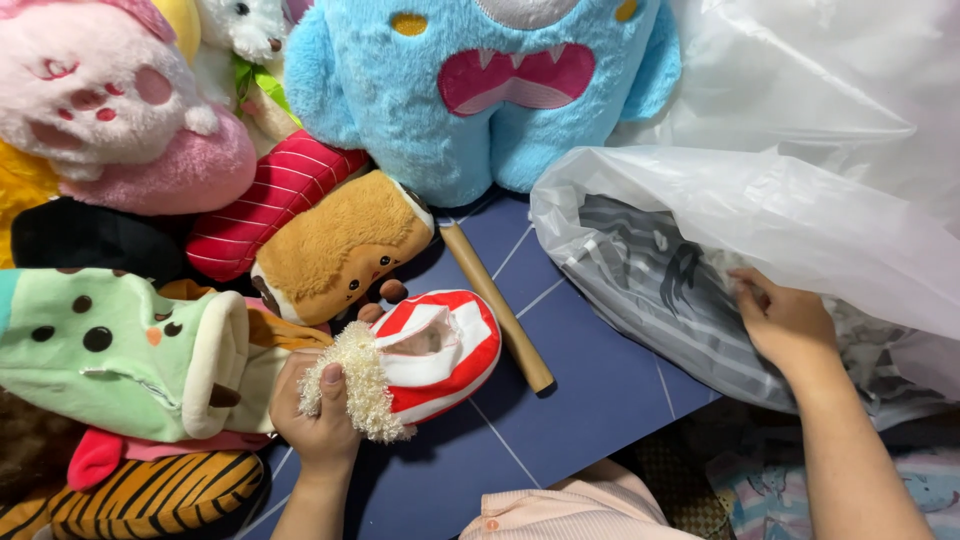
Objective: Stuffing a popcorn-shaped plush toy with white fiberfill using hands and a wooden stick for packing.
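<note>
My left hand [318, 405] grips a red and white striped plush [440, 350] by its cream, fuzzy end, low on the blue mat [590, 400]. My right hand [785, 320] reaches into the mouth of a large translucent plastic bag [720, 215], fingers on grey striped soft material [650, 280] inside; whether it holds anything is hidden. A wooden stick [497, 305] lies diagonally on the mat between the two hands, just right of the striped plush.
Plush toys crowd the left and back: a big blue monster [470, 90], a pink and white one [120, 110], a brown roll [340, 245], a red striped roll [270, 200], a green spotted one [110, 350], a tiger-striped one [150, 495]. More plastic film lies top right.
</note>
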